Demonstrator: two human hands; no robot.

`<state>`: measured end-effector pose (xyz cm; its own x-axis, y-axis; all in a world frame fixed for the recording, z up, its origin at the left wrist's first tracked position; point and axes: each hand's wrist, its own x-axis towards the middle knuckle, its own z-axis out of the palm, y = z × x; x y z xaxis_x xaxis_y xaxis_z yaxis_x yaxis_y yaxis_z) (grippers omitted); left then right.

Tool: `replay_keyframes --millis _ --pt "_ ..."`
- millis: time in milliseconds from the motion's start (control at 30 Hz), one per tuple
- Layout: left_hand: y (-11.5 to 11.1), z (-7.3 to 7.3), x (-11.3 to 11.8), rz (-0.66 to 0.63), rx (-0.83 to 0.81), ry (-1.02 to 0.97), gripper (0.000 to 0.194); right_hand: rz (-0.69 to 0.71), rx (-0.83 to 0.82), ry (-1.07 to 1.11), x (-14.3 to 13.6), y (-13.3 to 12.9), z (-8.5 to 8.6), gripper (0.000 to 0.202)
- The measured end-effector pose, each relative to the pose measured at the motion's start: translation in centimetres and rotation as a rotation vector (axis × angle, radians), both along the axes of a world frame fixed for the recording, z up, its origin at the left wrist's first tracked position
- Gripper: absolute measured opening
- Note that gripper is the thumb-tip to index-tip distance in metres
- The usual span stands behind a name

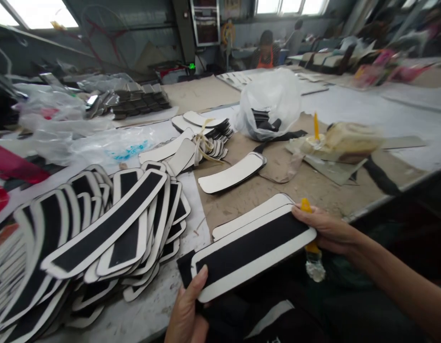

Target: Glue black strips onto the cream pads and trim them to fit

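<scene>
A curved strip (252, 250), black in the middle with a wide white border, is held up at the table's front edge. My left hand (190, 305) grips its left end, thumb on top. At the other end my right hand (327, 228) pinches the strip and also holds a yellow-handled brush (312, 245), its bristles pointing down and coated with something whitish. Just behind lies a white curved strip (249, 216), partly covered by the held one. Another white strip (233, 174) rests farther back on brown board. To the left, many black-and-white strips (106, 224) lie in an overlapping heap.
A whitish, crusted container (352, 138) with a yellow stick (316, 126) stands at right. Behind are a clear plastic bag (270, 102) with dark pieces, tied bundles of strips (206, 143) and crumpled plastic (95, 143). A person in an orange apron (265, 55) is far back.
</scene>
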<state>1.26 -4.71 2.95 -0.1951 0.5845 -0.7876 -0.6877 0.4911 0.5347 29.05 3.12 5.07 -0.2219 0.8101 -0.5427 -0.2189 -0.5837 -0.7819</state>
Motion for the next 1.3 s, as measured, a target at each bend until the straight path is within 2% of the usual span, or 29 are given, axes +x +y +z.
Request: replay_keyframes --millis 167,400,567,700,867,967,1167,1300 --pt "1.1 0.2 0.0 -0.096 0.014 0.133 0.063 0.055 0.139 -0.168 0.3 0.1 -0.6 0.032" --pt "0.5 -1.0 -0.3 -0.097 0.012 0.175 0.062 0.11 0.293 -0.461 0.7 0.2 -0.5 0.029" --pt "0.0 -0.1 0.3 -0.131 0.088 0.235 0.056 0.14 0.275 -0.567 0.9 -0.1 -0.3 0.029" --pt "-0.2 0.8 0.8 -0.139 0.199 0.18 0.055 0.143 0.242 -0.547 1.2 -0.4 -0.6 0.025" --pt "-0.6 1.0 0.5 -0.181 0.319 0.077 0.054 0.069 0.036 -0.321 0.9 -0.4 -0.5 0.023" --pt "-0.9 1.0 0.2 -0.225 0.346 0.038 0.052 0.044 0.0 -0.245 0.8 -0.3 -0.1 0.024" --pt "-1.3 1.0 0.0 -0.275 0.36 0.015 0.047 0.051 0.053 -0.284 0.8 -0.5 0.0 0.024" --pt "-1.3 0.6 0.1 -0.339 0.327 0.098 0.031 0.085 0.2 -0.473 0.6 -0.6 0.4 0.025"
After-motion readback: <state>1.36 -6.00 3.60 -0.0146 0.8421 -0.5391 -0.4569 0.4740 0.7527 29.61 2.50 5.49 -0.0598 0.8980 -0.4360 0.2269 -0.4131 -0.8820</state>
